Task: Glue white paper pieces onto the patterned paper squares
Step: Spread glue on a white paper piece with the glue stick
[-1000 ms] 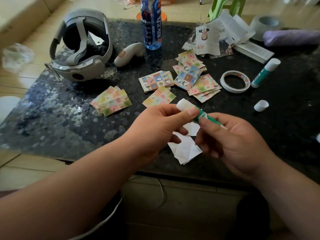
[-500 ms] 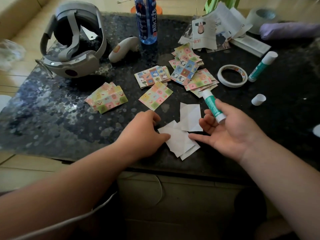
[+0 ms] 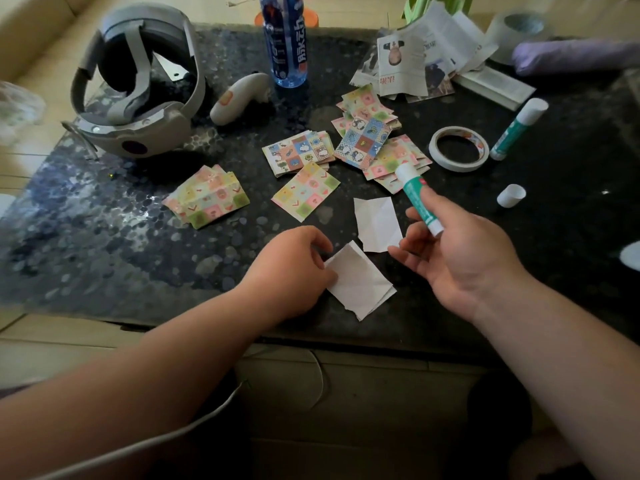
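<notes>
The table top [image 3: 104, 237] looked like dark speckled stone, polished and glossy, with pale glare on its left side. The patterned paper squares [image 3: 207, 199] were thin printed paper with a faint sheen. The white paper pieces [image 3: 360, 282] were plain matt paper, creased. The near glue stick [image 3: 417, 199], the far glue stick [image 3: 516, 133] and the loose cap [image 3: 511, 195] were smooth plastic. The headset [image 3: 138, 98] was matt grey plastic. The bottle [image 3: 285, 43] was clear glossy plastic with a shiny label. The tape roll [image 3: 459, 148] looked papery, and the newspaper [image 3: 415, 60] was dull newsprint.
</notes>
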Available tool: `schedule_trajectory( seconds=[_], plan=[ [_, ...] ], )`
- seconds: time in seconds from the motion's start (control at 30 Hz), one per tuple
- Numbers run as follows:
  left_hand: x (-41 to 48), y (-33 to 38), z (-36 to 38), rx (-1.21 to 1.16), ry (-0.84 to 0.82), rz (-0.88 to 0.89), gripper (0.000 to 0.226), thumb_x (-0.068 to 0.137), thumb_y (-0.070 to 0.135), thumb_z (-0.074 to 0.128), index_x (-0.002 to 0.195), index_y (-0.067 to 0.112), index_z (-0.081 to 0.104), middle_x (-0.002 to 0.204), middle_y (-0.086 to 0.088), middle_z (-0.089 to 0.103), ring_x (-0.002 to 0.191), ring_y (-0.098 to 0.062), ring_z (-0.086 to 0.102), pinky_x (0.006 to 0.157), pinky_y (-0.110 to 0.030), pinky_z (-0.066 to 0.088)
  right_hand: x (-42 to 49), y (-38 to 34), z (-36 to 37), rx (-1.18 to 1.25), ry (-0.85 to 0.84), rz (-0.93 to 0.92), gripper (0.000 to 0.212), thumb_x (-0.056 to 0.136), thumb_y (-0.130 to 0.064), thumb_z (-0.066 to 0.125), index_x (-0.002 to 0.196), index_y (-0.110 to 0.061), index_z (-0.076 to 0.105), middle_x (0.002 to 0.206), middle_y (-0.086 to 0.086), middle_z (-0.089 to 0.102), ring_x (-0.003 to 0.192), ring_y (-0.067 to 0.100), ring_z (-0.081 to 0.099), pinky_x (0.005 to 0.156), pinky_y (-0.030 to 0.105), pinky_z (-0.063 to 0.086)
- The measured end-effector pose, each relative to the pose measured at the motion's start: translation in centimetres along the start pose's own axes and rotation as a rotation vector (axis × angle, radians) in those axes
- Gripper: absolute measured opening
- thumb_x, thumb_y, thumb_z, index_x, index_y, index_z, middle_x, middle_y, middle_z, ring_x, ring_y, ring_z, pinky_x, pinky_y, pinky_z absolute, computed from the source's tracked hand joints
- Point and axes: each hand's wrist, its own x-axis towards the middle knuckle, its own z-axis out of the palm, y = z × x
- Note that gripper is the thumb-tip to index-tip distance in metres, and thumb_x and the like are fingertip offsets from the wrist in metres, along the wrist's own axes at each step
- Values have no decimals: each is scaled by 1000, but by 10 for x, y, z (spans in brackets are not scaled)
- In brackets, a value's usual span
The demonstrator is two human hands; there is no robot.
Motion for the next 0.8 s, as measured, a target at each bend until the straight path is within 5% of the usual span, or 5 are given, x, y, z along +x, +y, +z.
schedule_trajectory(
  seconds=[0.13, 0.33, 0.5, 0.63, 0.8],
  plan=[
    [1, 4, -16, 13, -46, 4, 14, 85, 35, 80, 78, 28, 70, 76, 11, 68, 69, -3, 62, 58, -19, 46, -4, -2, -3, -39, -31, -51, 34, 96, -41, 69, 103, -7, 70, 57, -1, 58, 53, 10, 58, 81, 38, 60],
    [2, 0, -41, 119, -206, -54, 13, 88, 34, 77, 77, 28, 75, 72, 10, 72, 64, -5, 65, 61, -23, 50, -7, -6, -14, -236, -111, -170, 33, 95, -39, 70, 100, -7, 73, 67, 5, 68, 67, 19, 61, 76, 40, 55],
    [5, -10, -66, 235, -140, -82, 14, 88, 33, 78, 76, 30, 71, 71, 12, 68, 68, -6, 61, 60, -22, 43, -12, -6, -14, -284, -130, -189, 18, 96, -32, 68, 98, -14, 71, 71, 9, 73, 65, 19, 58, 76, 39, 53],
    [5, -21, -97, 50, -97, -154, 12, 88, 28, 78, 77, 21, 77, 56, 3, 68, 46, -8, 55, 55, -24, 44, -11, -4, -14, -296, -130, -190, 18, 97, -29, 68, 100, -12, 73, 68, 7, 71, 62, 17, 58, 75, 39, 52],
    [9, -49, -129, -133, 122, -312, 15, 89, 22, 78, 80, 10, 76, 65, -8, 68, 56, -18, 55, 56, -30, 45, -13, -3, -12, -304, -136, -192, 16, 97, -28, 67, 97, -12, 72, 68, 6, 71, 68, 20, 60, 76, 39, 52]
  ],
)
